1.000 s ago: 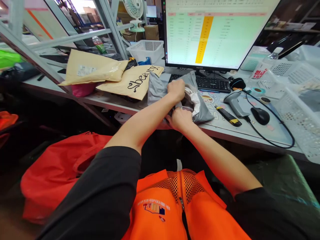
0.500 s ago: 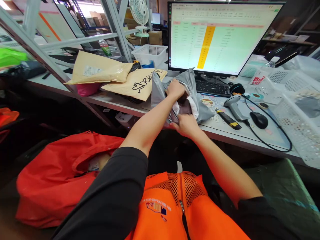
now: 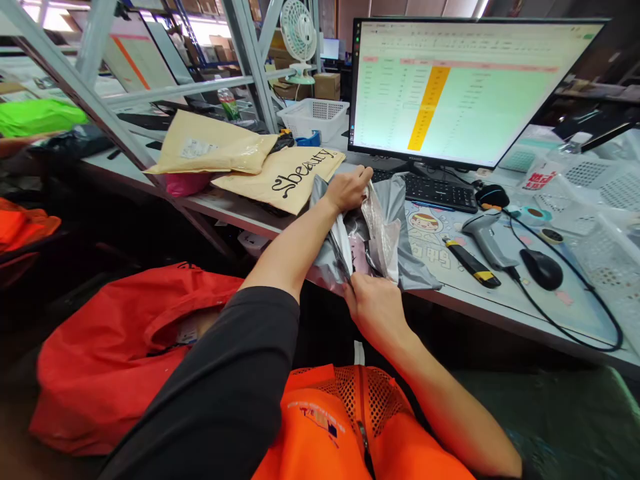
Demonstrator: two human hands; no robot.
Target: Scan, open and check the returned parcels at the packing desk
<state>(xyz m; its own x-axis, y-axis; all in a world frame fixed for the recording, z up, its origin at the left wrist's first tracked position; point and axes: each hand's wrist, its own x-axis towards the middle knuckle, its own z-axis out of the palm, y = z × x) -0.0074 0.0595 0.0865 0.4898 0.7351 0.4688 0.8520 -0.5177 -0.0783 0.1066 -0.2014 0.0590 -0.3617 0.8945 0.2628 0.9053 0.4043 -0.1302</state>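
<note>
A grey plastic mailer bag [image 3: 407, 263] lies open at the desk's front edge. My left hand [image 3: 349, 189] grips the far end of a clear plastic inner packet [image 3: 383, 230] that sticks out of the bag. My right hand [image 3: 374, 307] pinches the bag's near edge just below the desk edge. The packet's contents look dark and white, but I cannot make them out.
Beige mailers [image 3: 290, 175] lie to the left. A utility knife [image 3: 471, 262], barcode scanner [image 3: 483, 233], mouse [image 3: 543, 269] and keyboard [image 3: 440, 191] sit right of the bag, below a monitor [image 3: 460, 90]. White baskets [image 3: 607, 220] stand at the right. A red sack [image 3: 115, 347] lies on the floor.
My left hand has drawn the clear packet further out of the grey bag, toward the monitor. My right hand has pulled the bag's near edge back toward me.
</note>
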